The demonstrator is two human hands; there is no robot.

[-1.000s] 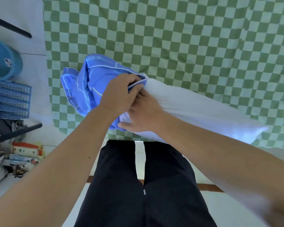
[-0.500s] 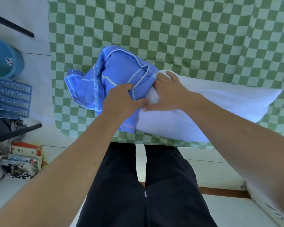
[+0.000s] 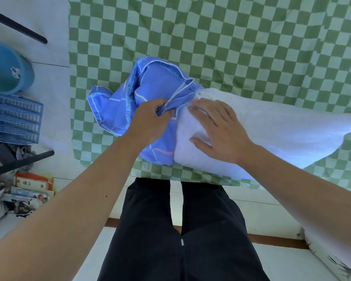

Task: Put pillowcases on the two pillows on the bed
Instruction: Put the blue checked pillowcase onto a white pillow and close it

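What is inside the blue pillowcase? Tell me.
One end of the white pillow goes into the pillowcase, whose edge the left hand grips. How far in is hidden by the cloth.

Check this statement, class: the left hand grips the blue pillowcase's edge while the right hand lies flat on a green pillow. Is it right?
Not quite. The pillow is white; the green belongs to the checked sheet under it. The head view shows the left hand gripping the pillowcase edge and the right hand flat on the pillow.
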